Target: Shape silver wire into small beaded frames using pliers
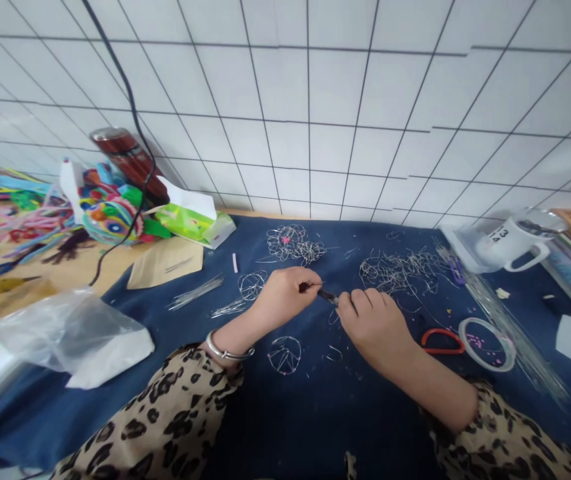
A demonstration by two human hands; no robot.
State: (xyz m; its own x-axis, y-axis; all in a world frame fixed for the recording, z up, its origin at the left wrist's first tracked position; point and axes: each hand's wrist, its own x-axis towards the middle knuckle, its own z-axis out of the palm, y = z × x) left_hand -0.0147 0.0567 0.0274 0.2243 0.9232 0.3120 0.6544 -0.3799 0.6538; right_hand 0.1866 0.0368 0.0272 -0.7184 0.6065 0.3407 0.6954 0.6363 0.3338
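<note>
My left hand, with a silver bangle at the wrist, pinches one end of a narrow dark piece. My right hand is closed at the other end, where a small silvery bit shows by the fingertips. What kind of thing the dark piece is cannot be made out. On the cloth below my left hand lies a round wire frame with small pink beads and crossing wires. A second wire ring sits just left of that hand, beside a bundle of short wires.
Tangled wire lies behind my right hand; another wire heap is farther back. Red-handled scissors, a clear ring-shaped dish and long wires are at right. A white mug stands there. A plastic bag lies left.
</note>
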